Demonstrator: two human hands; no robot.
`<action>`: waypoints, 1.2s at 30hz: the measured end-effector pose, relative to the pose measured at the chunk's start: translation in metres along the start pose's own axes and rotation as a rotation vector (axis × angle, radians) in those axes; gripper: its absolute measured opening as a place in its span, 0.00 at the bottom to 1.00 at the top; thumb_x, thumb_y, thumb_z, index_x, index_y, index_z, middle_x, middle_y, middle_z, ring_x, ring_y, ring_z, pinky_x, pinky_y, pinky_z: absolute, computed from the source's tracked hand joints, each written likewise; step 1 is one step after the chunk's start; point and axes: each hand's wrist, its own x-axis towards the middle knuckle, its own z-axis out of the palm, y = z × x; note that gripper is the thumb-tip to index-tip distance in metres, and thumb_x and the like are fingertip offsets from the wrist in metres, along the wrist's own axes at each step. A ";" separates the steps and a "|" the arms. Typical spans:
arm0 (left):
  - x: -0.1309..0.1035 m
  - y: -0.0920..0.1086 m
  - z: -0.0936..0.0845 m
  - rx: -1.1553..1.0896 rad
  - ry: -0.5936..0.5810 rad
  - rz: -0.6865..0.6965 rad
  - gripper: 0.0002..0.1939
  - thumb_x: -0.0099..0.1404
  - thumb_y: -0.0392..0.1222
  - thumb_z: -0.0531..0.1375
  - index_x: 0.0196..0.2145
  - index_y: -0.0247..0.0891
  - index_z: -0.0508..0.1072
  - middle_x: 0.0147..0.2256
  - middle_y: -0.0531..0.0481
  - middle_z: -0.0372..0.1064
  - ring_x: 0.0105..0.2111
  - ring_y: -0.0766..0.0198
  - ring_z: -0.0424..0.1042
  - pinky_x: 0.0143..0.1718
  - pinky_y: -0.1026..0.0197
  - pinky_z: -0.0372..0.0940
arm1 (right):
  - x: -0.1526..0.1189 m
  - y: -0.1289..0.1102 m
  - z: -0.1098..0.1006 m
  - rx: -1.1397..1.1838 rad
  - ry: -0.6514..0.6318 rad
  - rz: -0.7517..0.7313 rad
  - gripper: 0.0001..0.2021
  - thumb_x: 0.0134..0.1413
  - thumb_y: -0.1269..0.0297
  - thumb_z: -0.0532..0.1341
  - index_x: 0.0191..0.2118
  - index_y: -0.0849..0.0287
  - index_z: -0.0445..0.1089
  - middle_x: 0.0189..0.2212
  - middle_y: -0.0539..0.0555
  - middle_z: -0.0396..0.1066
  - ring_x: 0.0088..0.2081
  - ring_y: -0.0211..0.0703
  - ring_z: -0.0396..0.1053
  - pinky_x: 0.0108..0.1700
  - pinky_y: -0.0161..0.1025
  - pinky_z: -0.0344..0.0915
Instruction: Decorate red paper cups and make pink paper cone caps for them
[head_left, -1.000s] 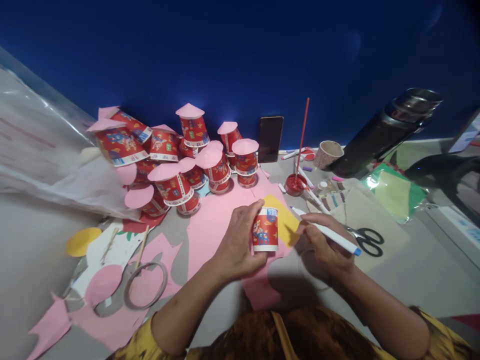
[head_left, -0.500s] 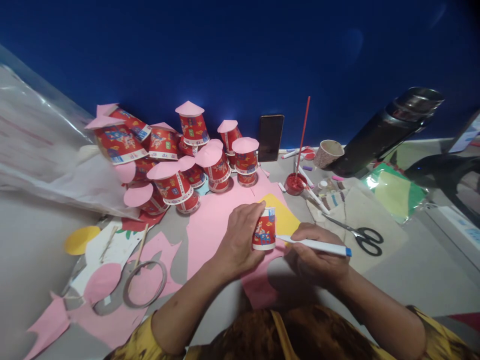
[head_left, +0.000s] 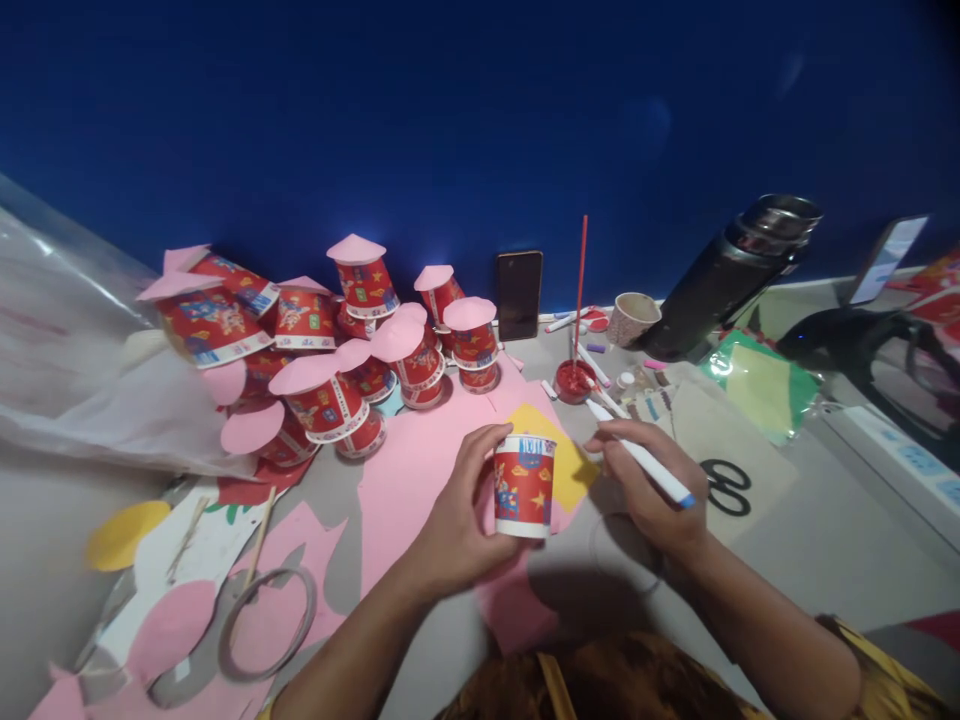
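A red printed paper cup (head_left: 525, 490) with white bands at both ends is gripped between the thumb and fingers of my left hand (head_left: 463, 510). It is held near the middle of the table, above pink paper. My right hand (head_left: 660, 480) holds a white marker (head_left: 643, 462) with a blue end, its tip pointing up and left, apart from the cup. Beneath the cup and right hand lie a large pink paper sheet (head_left: 405, 470) and a yellow paper piece (head_left: 574, 475). Scissors (head_left: 727, 487) lie partly hidden behind my right hand.
Several red cups with pink paper cones (head_left: 324, 400) stand stacked at the back left. A roll of tape (head_left: 311, 610) lies on pink scraps. Behind are a phone (head_left: 519, 295), a pot of red paint (head_left: 576, 382) with a brush, a paper cup (head_left: 634, 318) and a black flask (head_left: 735, 275).
The marker tip has come away from the cup and now points up. My left hand has turned the cup, showing a different printed side. The whole view has shifted slightly.
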 end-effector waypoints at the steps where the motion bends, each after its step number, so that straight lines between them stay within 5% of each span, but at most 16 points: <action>1: 0.000 0.001 -0.001 -0.144 -0.026 -0.073 0.48 0.54 0.38 0.74 0.68 0.49 0.60 0.67 0.38 0.61 0.67 0.39 0.65 0.65 0.39 0.67 | 0.004 -0.002 -0.001 0.009 -0.014 0.023 0.05 0.67 0.65 0.63 0.45 0.55 0.77 0.34 0.53 0.83 0.33 0.44 0.80 0.37 0.40 0.78; 6: 0.003 0.002 -0.005 -0.725 -0.097 -0.281 0.49 0.45 0.46 0.80 0.64 0.50 0.68 0.64 0.40 0.68 0.61 0.37 0.73 0.56 0.42 0.75 | 0.005 -0.004 0.000 0.205 -0.153 0.107 0.08 0.65 0.65 0.64 0.48 0.54 0.75 0.36 0.53 0.83 0.34 0.43 0.81 0.35 0.36 0.77; 11: 0.002 -0.001 -0.002 -1.024 -0.128 -0.452 0.49 0.46 0.39 0.79 0.64 0.47 0.69 0.63 0.40 0.71 0.61 0.39 0.73 0.61 0.44 0.69 | -0.001 -0.004 0.002 0.349 -0.263 0.236 0.08 0.64 0.64 0.67 0.48 0.54 0.76 0.36 0.53 0.82 0.34 0.42 0.80 0.36 0.35 0.76; 22: 0.002 0.001 0.007 -1.140 -0.040 -0.593 0.42 0.47 0.45 0.77 0.60 0.37 0.75 0.57 0.37 0.77 0.57 0.36 0.77 0.60 0.39 0.70 | -0.001 -0.008 0.006 0.556 -0.262 0.489 0.09 0.52 0.65 0.73 0.40 0.55 0.78 0.29 0.51 0.78 0.27 0.38 0.73 0.28 0.31 0.71; 27: 0.003 -0.002 0.012 -1.171 -0.093 -0.608 0.47 0.51 0.50 0.76 0.65 0.36 0.69 0.57 0.32 0.76 0.55 0.34 0.77 0.60 0.33 0.68 | -0.002 -0.011 0.007 0.643 -0.263 0.624 0.14 0.47 0.62 0.76 0.38 0.56 0.75 0.27 0.49 0.77 0.23 0.38 0.73 0.25 0.33 0.71; 30: 0.004 -0.006 0.014 -1.093 -0.060 -0.568 0.45 0.58 0.60 0.71 0.66 0.36 0.66 0.59 0.30 0.73 0.55 0.34 0.77 0.60 0.30 0.67 | 0.000 -0.009 0.009 0.667 -0.200 0.675 0.17 0.46 0.58 0.77 0.38 0.56 0.72 0.25 0.48 0.76 0.23 0.40 0.75 0.25 0.35 0.72; 32: 0.003 -0.007 0.013 -0.896 0.063 -0.514 0.42 0.63 0.66 0.65 0.66 0.40 0.65 0.60 0.32 0.71 0.53 0.37 0.77 0.57 0.32 0.70 | 0.002 -0.006 0.010 0.685 -0.125 0.679 0.18 0.46 0.57 0.78 0.38 0.55 0.72 0.25 0.47 0.75 0.23 0.39 0.74 0.26 0.34 0.71; 36: -0.002 -0.002 0.013 -0.087 0.375 -0.147 0.38 0.65 0.58 0.67 0.67 0.48 0.62 0.64 0.38 0.61 0.60 0.44 0.70 0.59 0.39 0.70 | 0.009 -0.001 0.013 0.792 -0.003 0.693 0.20 0.44 0.58 0.79 0.38 0.55 0.72 0.23 0.45 0.74 0.23 0.35 0.73 0.26 0.29 0.66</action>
